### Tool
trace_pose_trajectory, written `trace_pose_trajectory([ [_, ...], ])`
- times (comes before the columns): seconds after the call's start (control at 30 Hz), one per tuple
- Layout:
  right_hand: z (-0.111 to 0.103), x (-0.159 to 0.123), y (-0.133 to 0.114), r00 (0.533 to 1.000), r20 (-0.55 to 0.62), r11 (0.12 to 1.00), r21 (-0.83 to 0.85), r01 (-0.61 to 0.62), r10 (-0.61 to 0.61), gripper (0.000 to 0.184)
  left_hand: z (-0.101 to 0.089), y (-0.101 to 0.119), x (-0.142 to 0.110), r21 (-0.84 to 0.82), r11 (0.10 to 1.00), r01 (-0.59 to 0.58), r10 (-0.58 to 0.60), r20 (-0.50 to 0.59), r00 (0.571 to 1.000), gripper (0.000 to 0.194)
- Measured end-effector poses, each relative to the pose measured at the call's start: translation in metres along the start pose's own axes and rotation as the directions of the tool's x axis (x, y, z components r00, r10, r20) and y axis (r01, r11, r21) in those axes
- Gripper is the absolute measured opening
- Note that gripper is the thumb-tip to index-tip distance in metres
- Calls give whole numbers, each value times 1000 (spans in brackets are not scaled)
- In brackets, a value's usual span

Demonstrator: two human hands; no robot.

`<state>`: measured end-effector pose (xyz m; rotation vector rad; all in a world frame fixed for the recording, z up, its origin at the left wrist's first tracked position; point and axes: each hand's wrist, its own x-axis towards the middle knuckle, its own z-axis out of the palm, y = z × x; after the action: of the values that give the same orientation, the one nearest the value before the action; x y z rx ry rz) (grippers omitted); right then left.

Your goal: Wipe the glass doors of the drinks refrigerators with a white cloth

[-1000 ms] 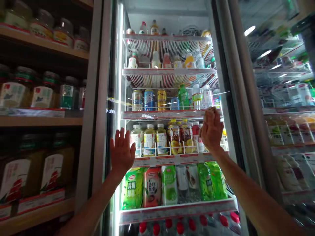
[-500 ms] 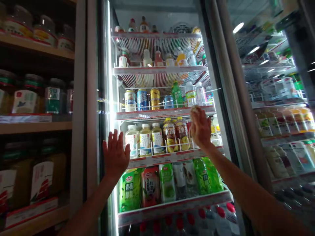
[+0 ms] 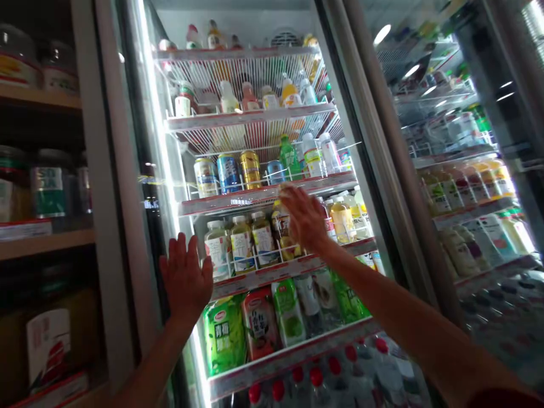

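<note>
Bottle (image 3: 281, 225) part-hidden behind right hand (image 3: 304, 219) | its grip blurred | left hand (image 3: 187, 276) open

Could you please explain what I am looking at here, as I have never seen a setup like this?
There is no robot: these are a person's bare hands, seen by a camera worn on the head, looking forward and down. Ahead is a lit drinks cooler, with cans and bottles on its shelves. Jars stand at the left. The left hand is raised and open, apparently holding nothing. The right hand is raised before the shelves; something pale shows at its fingertips, too blurred to name.
</note>
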<state>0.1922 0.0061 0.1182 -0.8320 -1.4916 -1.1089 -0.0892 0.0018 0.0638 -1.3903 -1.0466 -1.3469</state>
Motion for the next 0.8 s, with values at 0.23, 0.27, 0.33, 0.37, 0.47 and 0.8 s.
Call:
trace_pose_trajectory([
  [0.23, 10, 23, -6, 988, -75, 990, -16, -139, 138, 55, -2, 2, -1, 0, 1000, 18, -18, 33, 999, 56],
  [0.27, 15, 19, -26, 1000, -25, 1000, 9, 1, 0, 56, -3, 2, -1, -1, 1000, 21, -21, 42, 999, 56],
  [0.33, 21, 10, -57, 964, 60, 965, 72, 253, -257, 55, -4, 2, 0, -2, 1000, 27, -27, 52, 998, 57],
  [0.37, 21, 6, -63, 937, 91, 939, 98, 329, -338, 53, -4, 2, 0, -2, 1000, 27, -26, 51, 998, 57],
  [0.47, 12, 3, -41, 963, 104, 967, 91, 238, -247, 52, -3, 2, 0, -6, 1000, 10, -9, 50, 999, 58],
  [0.8, 16, 24, -63, 990, 84, 990, 93, 104, -112, 51, -4, 1, 0, -30, 999, 16, -15, 43, 999, 58],
])
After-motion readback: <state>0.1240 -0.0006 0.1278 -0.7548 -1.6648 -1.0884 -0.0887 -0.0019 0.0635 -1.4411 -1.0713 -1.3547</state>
